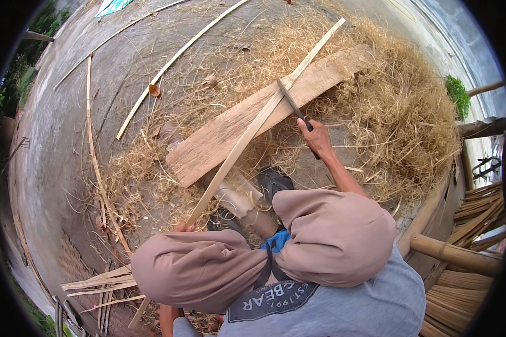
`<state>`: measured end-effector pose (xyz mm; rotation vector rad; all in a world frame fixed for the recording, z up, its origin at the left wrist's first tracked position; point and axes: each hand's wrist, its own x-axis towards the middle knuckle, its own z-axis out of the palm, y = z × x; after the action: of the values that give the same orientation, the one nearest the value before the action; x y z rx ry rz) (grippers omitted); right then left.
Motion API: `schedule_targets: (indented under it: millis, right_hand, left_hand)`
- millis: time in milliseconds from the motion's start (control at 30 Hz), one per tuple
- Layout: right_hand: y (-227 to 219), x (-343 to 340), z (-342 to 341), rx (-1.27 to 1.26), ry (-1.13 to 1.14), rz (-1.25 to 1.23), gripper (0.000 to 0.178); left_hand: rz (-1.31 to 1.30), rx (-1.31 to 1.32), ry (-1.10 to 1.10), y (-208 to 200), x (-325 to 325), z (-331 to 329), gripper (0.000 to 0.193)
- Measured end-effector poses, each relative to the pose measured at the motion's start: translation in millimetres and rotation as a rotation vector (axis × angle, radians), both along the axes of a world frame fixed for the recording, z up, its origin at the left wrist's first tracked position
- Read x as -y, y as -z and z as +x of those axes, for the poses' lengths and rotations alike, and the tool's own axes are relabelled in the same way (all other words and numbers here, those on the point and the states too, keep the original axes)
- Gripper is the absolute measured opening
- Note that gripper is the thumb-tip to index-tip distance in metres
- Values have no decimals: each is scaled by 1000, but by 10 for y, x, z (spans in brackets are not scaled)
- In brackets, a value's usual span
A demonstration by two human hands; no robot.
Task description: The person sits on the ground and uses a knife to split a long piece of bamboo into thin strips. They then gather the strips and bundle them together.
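A long pale bamboo strip (239, 146) slants from beside my left knee up across a rough wooden plank (208, 149). My left hand (184, 226) grips its near end; most of that hand is hidden behind my knee, with only the fingers showing. My right hand (319, 140) is closed round the dark handle of a knife (291, 100). The knife's blade lies across the strip over the plank. Beyond the blade, the far part of the strip reaches past the plank's upper edge.
Curly bamboo shavings (399, 123) are heaped on the right and spread round the plank. Loose strips (177, 59) lie on the concrete floor at left. More split strips (104, 283) rest at lower left. A bamboo pole (455, 254) and bundled strips (461, 297) are at lower right.
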<state>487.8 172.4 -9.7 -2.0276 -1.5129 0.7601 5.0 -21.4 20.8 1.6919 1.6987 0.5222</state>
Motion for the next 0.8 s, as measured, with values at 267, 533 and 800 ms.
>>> schedule_targets:
  millis: [267,533,800]
  right_hand:
    - [85,-147,291,78,-9,-11,59]
    - [143,588,-566,-79,-315,11,60]
    - [12,294,-233,17,-164,-50,55]
  left_hand:
    - [-449,283,-135,33,93,-258,27]
    - [-724,565,-90,47,-245,-150,27]
    - [-782,585,-69,201,-19,-430,24]
